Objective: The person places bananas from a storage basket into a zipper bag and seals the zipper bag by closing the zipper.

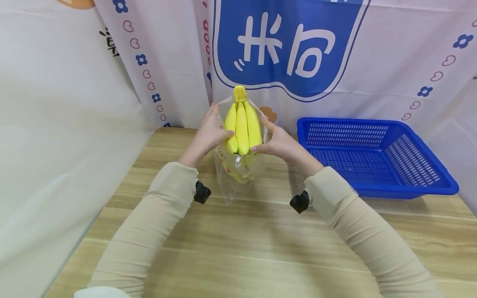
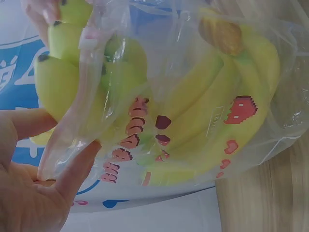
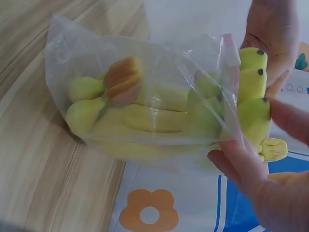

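A clear zip bag (image 1: 230, 192) with red print and a pinkish strip along its mouth stands on the table, held between both hands. One yellow banana bunch (image 2: 193, 111) lies inside it, its brown stem toward the bag's bottom. A second banana bunch (image 1: 242, 126) is partway in the mouth, stem up and dark tips down. My left hand (image 1: 211, 131) grips the bag's left rim, thumb against the upper bunch. On the other side, my right hand (image 1: 278, 142) holds the right rim, its thumb at the banana tips (image 3: 253, 108). The bag covers some fingers.
To the right, a blue perforated basket (image 1: 372, 192) sits on the wooden table (image 1: 231, 256). Behind the bag hangs a printed cloth (image 1: 179, 82) with a blue sign. A pale cloth (image 1: 67, 145) borders the table's left edge.
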The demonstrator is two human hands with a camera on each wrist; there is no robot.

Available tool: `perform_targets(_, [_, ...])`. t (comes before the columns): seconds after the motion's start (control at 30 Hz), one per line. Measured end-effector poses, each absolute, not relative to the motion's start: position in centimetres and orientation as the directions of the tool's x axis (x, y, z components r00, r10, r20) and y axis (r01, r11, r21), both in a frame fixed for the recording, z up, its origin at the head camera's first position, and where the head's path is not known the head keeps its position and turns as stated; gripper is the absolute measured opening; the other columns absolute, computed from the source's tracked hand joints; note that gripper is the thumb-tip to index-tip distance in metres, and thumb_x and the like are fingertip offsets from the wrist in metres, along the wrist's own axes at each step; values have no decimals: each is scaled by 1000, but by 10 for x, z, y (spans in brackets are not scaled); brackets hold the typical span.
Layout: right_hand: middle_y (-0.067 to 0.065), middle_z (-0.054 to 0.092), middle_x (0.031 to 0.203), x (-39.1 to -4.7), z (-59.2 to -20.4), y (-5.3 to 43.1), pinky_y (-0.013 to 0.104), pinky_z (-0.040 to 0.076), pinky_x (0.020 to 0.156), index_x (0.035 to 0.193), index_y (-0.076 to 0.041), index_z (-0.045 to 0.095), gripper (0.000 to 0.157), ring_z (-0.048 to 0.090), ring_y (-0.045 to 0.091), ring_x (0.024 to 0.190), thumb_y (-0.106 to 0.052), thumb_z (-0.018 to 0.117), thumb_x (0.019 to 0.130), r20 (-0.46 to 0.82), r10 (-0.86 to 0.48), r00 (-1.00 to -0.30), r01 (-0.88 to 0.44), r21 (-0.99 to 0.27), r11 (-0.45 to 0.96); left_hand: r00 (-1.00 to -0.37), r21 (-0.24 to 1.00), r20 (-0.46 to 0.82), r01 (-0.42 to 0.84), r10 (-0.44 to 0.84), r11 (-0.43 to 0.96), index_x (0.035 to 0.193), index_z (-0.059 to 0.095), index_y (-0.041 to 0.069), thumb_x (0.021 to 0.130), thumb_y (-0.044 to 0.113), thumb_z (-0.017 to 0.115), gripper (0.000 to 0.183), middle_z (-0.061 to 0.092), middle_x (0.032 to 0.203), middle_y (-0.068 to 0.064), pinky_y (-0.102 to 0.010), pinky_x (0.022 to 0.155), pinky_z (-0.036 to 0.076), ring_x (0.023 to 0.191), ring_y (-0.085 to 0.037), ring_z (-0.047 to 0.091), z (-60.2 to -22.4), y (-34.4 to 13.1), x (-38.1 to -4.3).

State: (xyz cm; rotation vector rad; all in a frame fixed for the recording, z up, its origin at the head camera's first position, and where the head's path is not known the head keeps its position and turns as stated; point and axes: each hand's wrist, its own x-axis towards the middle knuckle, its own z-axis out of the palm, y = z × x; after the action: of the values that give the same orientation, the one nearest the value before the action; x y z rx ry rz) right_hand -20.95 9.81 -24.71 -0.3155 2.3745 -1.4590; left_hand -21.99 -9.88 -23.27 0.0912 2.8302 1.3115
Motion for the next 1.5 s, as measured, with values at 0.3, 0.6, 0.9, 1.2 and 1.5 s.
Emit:
perform_targets(0.3, [14, 67, 97, -207, -258, 90, 26, 51, 60, 145, -8, 39, 60, 60, 17, 67, -19, 61, 91, 80, -179, -981, -174, -775, 608, -998, 739, -1, 37, 56, 672, 153, 6, 2, 80, 15, 72, 100, -4, 163, -11, -43, 123, 11, 151, -28, 2, -234, -99, -219])
perform_targets(0.6, [16, 68, 103, -207, -255, 88, 20, 28, 40, 140, -7, 48, 59, 28, 10, 43, 4, 49, 82, 179, -150, -972, -233, -698, 677, -999, 734, 23, 38, 31, 678, 152, 2, -1, 77, 13, 73, 104, -6, 162, -14, -41, 123, 8, 151, -29, 0, -236, -92, -220])
perform_targets(0.9, [10, 27, 157, -201, -250, 87, 29, 45, 83, 153, -11, 19, 87, 41, 23, 131, 12, 47, 74, -22, -223, -974, -87, -881, 465, -995, 703, 84, 97, 53, 705, 152, 6, -1, 79, 11, 71, 99, -3, 162, -13, -41, 122, 19, 149, -31, 11, -245, -85, -222])
perform_targets(1.2, [8, 19, 161, -193, -240, 77, 26, 45, 71, 154, -11, 13, 87, 34, 27, 134, 13, 44, 76, -77, -246, -966, -57, -868, 493, -981, 664, 177, 180, 81, 726, 151, 9, -3, 77, -11, 50, 85, 5, 162, -16, -37, 123, 16, 149, -29, 12, -248, -89, -220])
perform_targets(1.5, [5, 27, 158, -205, -238, 89, 25, 45, 75, 151, -16, 29, 73, 34, 26, 139, 12, 38, 83, -78, -222, -972, -48, -859, 510, -992, 742, 72, 123, 105, 659, 153, 7, 2, 78, -13, 39, 82, 3, 162, -11, -37, 124, 7, 151, -25, 5, -238, -90, -220])
